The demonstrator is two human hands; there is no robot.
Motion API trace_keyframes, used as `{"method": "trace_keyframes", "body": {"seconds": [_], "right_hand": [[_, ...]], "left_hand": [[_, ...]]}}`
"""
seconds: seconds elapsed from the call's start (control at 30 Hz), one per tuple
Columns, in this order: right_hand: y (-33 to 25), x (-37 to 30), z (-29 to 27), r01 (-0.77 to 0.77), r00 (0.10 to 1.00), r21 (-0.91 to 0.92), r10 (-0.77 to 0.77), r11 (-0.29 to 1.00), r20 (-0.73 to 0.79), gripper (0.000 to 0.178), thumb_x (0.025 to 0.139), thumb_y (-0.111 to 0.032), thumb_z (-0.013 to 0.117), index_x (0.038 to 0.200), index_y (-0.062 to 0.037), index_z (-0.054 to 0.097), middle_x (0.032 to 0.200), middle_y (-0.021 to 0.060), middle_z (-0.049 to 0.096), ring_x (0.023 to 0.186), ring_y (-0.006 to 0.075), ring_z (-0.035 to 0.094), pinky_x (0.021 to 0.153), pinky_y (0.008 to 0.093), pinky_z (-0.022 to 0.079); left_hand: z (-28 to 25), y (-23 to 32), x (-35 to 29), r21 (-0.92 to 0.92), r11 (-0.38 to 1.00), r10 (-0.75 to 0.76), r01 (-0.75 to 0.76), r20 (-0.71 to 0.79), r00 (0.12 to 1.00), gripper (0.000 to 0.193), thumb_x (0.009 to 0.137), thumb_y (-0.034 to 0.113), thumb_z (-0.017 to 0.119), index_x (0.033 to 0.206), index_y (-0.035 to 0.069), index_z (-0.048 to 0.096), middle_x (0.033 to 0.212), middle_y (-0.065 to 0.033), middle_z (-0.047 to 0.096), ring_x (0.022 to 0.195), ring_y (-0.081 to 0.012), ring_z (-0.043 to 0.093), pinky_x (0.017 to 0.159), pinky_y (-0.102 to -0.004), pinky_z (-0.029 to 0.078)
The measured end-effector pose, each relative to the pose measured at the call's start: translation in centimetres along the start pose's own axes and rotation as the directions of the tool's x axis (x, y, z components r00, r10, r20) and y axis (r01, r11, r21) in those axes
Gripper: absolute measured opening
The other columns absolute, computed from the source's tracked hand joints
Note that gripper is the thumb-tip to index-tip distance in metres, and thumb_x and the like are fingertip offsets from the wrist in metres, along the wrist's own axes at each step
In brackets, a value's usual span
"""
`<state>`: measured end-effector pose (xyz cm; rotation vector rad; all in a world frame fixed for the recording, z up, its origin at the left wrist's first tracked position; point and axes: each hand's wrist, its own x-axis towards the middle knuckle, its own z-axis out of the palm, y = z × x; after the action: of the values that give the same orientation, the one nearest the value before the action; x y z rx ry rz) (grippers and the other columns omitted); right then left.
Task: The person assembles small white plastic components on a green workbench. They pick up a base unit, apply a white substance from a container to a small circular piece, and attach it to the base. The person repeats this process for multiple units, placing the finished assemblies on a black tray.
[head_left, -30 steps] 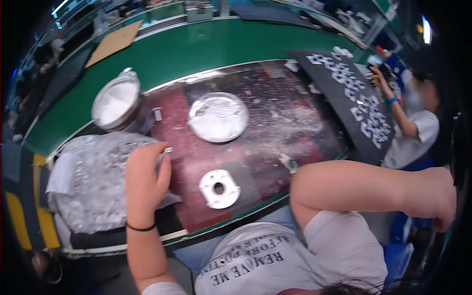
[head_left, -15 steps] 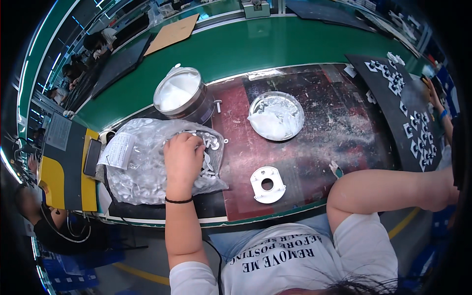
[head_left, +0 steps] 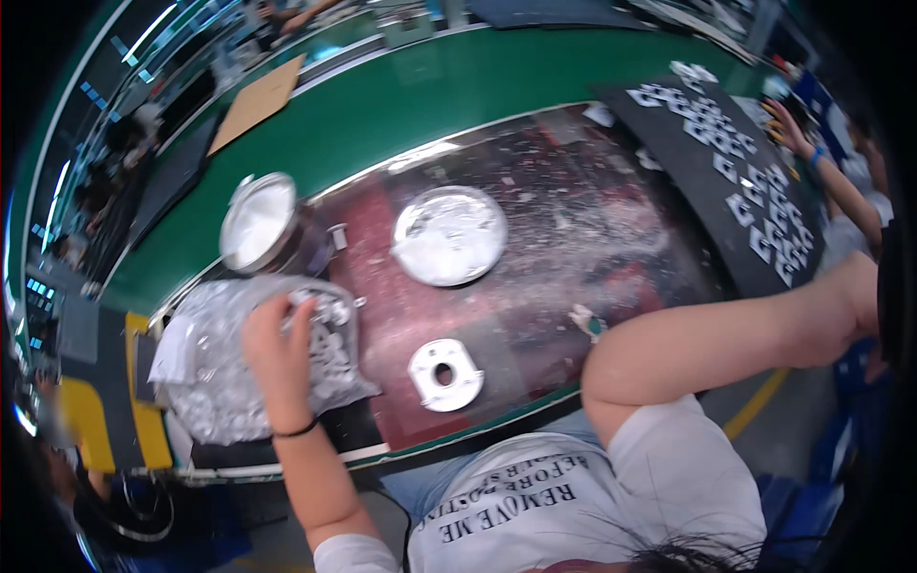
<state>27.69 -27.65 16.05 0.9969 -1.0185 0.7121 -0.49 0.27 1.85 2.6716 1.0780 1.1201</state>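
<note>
My left hand (head_left: 277,351), with a black band at the wrist, is over a clear plastic bag (head_left: 210,382) of small white parts (head_left: 332,329). Its fingers are bent and blurred, and whether they hold a part cannot be made out. My right forearm (head_left: 735,339) stretches to the right rim, where the hand passes out of the picture. Between the arms a white round plate with a central hole (head_left: 463,379) lies flat near the table's front edge. Behind it is a round metal lid (head_left: 449,263) bearing white paste.
A metal can (head_left: 301,244) of white material stands behind the bag. At the right, a dark board (head_left: 702,181) carries several small white-and-black parts. Another person's hand (head_left: 791,129) is beyond it. A yellow and grey case (head_left: 105,401) sits left of the bag.
The whole view has shifted, so the table things appear farther left. My left hand has drawn back from among the white parts toward the bag's middle, its thumb and fingers now raised.
</note>
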Motion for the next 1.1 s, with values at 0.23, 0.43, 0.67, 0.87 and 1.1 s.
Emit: {"method": "trace_keyframes", "body": {"seconds": [0.23, 0.43, 0.67, 0.87, 1.1], "right_hand": [[-3.4, 0.0, 2.0, 0.119, 0.991, 0.070, -0.122, 0.990, 0.048, 0.021, 0.083, -0.007, 0.049, 0.066, -0.0039, 0.060, 0.065, 0.0098, 0.058, 0.055, 0.0205, 0.057, 0.054, 0.0354, 0.048], [-2.4, -0.6, 1.6, 0.093, 0.993, -0.177, -0.077, 0.980, 0.094, 0.020, 0.083, -0.007, 0.049, 0.066, -0.0041, 0.059, 0.065, 0.0092, 0.058, 0.055, 0.0200, 0.056, 0.054, 0.0350, 0.048], [-2.2, -0.8, 1.6, 0.113, 0.991, -0.269, -0.088, 0.956, 0.104, 0.020, 0.083, -0.008, 0.049, 0.066, -0.0043, 0.059, 0.065, 0.0086, 0.057, 0.055, 0.0193, 0.056, 0.055, 0.0344, 0.047], [-2.6, -0.7, 1.8, 0.146, 0.986, -0.299, -0.114, 0.943, 0.123, 0.020, 0.083, -0.008, 0.049, 0.066, -0.0045, 0.058, 0.064, 0.0080, 0.057, 0.055, 0.0188, 0.056, 0.055, 0.0339, 0.047], [-2.7, -0.7, 1.9, 0.163, 0.983, -0.328, -0.127, 0.930, 0.131, 0.019, 0.083, -0.008, 0.049, 0.066, -0.0048, 0.058, 0.064, 0.0074, 0.057, 0.055, 0.0182, 0.055, 0.055, 0.0334, 0.047]], "left_hand": [[-1.9, 10.3, -2.9, -0.585, 0.781, 0.010, 0.219, 0.362, 0.932, 0.014, 0.078, 0.008, 0.068, 0.089, 0.001, 0.062, 0.074, -0.0106, 0.061, 0.065, -0.0198, 0.058, 0.061, -0.0302, 0.045], [0.1, 19.0, -4.5, -0.771, 0.598, 0.371, 0.217, 0.506, 0.779, 0.015, 0.079, 0.007, 0.067, 0.093, 0.004, 0.065, 0.082, -0.0116, 0.066, 0.071, -0.0251, 0.063, 0.066, -0.0337, 0.048], [3.4, 20.9, -6.6, -0.838, 0.545, 0.392, -0.003, 0.252, 0.885, 0.018, 0.074, 0.005, 0.070, 0.090, 0.003, 0.063, 0.081, -0.0091, 0.060, 0.071, -0.0265, 0.057, 0.067, -0.0343, 0.045], [3.5, 21.3, -6.8, -0.837, 0.546, 0.399, -0.019, 0.240, 0.885, 0.018, 0.073, 0.004, 0.070, 0.089, 0.003, 0.062, 0.079, -0.0088, 0.060, 0.070, -0.0269, 0.056, 0.067, -0.0354, 0.045], [3.4, 21.4, -6.8, -0.806, 0.581, 0.448, -0.114, 0.199, 0.872, 0.020, 0.071, 0.002, 0.071, 0.088, 0.003, 0.062, 0.079, -0.0072, 0.059, 0.071, -0.0256, 0.055, 0.066, -0.0355, 0.043]]}}
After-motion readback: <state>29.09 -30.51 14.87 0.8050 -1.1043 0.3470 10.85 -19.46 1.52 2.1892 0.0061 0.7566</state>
